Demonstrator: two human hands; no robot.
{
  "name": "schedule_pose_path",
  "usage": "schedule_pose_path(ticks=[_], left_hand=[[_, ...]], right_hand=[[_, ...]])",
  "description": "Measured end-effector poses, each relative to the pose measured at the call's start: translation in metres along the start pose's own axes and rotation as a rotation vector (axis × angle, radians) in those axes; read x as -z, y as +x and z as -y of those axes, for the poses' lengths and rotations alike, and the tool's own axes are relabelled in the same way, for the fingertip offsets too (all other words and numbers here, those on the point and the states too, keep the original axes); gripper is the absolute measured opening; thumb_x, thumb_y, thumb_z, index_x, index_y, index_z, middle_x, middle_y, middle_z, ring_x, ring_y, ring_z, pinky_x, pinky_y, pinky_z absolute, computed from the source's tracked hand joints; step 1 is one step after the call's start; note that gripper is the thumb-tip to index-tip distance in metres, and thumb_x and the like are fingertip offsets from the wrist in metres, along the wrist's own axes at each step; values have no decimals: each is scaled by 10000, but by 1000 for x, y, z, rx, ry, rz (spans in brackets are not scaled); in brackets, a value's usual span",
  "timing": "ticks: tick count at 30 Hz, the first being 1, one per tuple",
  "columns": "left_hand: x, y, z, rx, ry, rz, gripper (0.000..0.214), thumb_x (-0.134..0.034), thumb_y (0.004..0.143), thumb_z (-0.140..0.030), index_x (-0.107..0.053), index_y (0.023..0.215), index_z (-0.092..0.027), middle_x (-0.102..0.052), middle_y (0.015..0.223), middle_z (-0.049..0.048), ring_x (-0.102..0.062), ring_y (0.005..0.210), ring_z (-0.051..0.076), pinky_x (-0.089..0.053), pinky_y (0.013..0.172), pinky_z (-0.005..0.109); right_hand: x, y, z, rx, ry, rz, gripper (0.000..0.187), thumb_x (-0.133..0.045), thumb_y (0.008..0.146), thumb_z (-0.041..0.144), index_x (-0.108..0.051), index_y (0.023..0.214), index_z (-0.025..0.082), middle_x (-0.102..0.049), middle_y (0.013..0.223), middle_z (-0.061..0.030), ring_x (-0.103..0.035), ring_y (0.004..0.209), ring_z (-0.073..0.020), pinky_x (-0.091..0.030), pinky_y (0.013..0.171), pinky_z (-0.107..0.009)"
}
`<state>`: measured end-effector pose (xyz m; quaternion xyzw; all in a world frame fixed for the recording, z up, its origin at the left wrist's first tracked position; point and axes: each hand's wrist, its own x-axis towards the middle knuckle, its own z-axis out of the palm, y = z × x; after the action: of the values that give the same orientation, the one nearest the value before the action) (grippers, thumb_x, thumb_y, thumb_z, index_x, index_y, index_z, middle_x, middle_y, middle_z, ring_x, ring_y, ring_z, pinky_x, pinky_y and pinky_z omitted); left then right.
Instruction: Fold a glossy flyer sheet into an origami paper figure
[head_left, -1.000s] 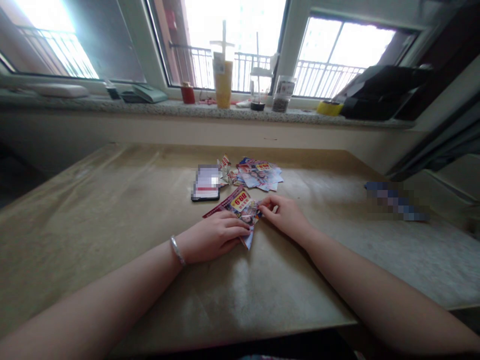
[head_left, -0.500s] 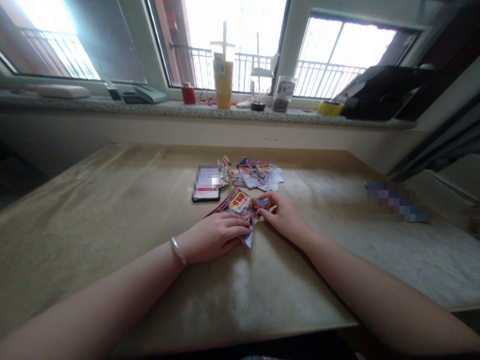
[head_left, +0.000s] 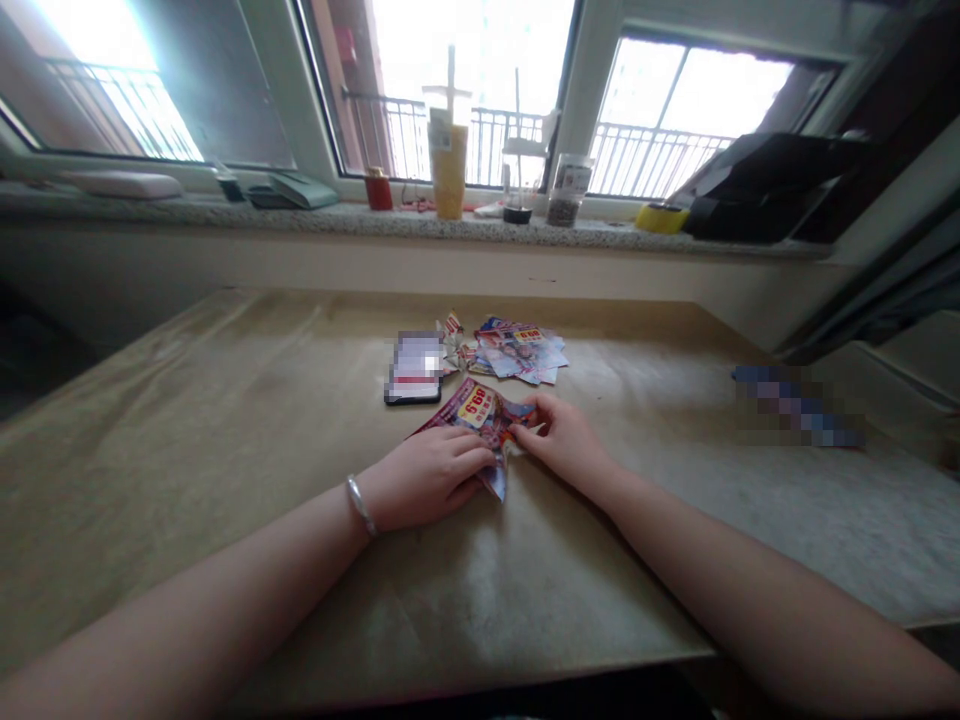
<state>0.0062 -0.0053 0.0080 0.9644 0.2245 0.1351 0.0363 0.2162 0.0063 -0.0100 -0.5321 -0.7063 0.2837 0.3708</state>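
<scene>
A colourful printed paper flyer (head_left: 474,405) with large red figures on a yellow patch lies at the middle of the table, creased and bent up towards its right side. My left hand (head_left: 431,473), with a silver bangle at the wrist, rests over its lower left part, fingers close together and holding it down; the thumb is partly hidden. At the right edge, my right hand (head_left: 559,435) pinches the paper between thumb and fingers. Just beyond are a fanned stack of similar printed pieces (head_left: 523,352) and a folded paper shape (head_left: 456,345).
A phone (head_left: 414,368), its screen blurred, lies left of the folded paper. Another blurred flat item (head_left: 795,405) is at the table's right. On the windowsill (head_left: 300,218) stand a yellow drink cup (head_left: 449,170), a red jar (head_left: 378,190), a yellow tape roll (head_left: 661,217) and a black box (head_left: 757,195).
The flyer's right part has been bent and lifted more, with its printed face curving. My right hand has shifted slightly left and down; my left hand stays nearly in place.
</scene>
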Motion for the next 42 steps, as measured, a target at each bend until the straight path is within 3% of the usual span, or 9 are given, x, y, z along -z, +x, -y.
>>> schedule_pose_path(ticks=[4,7,10,14,18,25,33,38,42], left_hand=[[-1,-1,-1,0,17,-42,171,-451,890,-231,-559,999,-157,-609,994,86,-576,929,198,-495,857,366],[-2,-2,-1,2,29,-167,204,-496,852,-217,-526,1044,-153,-571,1064,104,-541,1024,221,-476,923,396],[-2,-4,-1,-6,44,-268,444,-544,811,-201,-424,1236,-156,-498,1222,138,-438,1207,260,-399,1035,441],[-2,-5,0,-4,73,-281,703,-560,807,-254,-210,1409,-155,-359,1417,162,-297,1343,284,-296,1110,481],[-2,-6,1,21,103,-280,764,-588,784,-323,-200,1419,-148,-431,1380,148,-343,1323,276,-210,1143,496],[-4,-7,3,74,125,-290,851,-613,749,-424,-180,1425,-142,-490,1300,152,-434,1242,279,-86,1153,536],[-3,-6,2,111,129,-303,870,-626,744,-464,-185,1431,-164,-516,1252,138,-481,1177,282,-182,1130,511],[-2,-6,2,149,122,-317,887,-632,759,-429,-136,1446,-166,-543,1217,128,-502,1132,276,-295,1065,472],[-1,-5,2,186,75,-321,930,-651,748,-410,-89,1457,-194,-550,1215,120,-506,1098,284,-362,985,449]], right_hand=[[0,-4,7,53,11,29,141,-583,755,211,-600,891,175,-638,755,-3,-569,645,-122,-448,599,-232],[0,-6,10,102,-53,59,125,-568,785,208,-607,900,181,-613,713,6,-546,624,-121,-431,585,-234],[1,-8,12,180,-79,99,135,-552,806,207,-605,929,190,-622,766,-7,-562,668,-131,-453,625,-250],[1,-11,13,245,-71,150,177,-546,808,190,-604,975,207,-651,878,-25,-593,739,-143,-487,700,-278],[1,-13,15,221,-70,142,170,-576,789,193,-613,955,205,-647,824,-18,-591,705,-141,-495,681,-281],[0,-13,18,122,25,21,80,-623,755,242,-580,803,194,-603,681,17,-559,592,-113,-469,587,-245],[2,-11,14,52,218,-44,193,-625,736,277,-494,864,217,-604,709,30,-595,594,-112,-486,568,-236],[2,-11,9,126,114,-86,155,-609,759,264,-465,729,213,-569,678,24,-572,615,-119,-489,596,-252],[3,-10,8,204,99,-48,58,-553,799,220,-527,750,207,-607,763,-4,-594,687,-130,-512,645,-267]])
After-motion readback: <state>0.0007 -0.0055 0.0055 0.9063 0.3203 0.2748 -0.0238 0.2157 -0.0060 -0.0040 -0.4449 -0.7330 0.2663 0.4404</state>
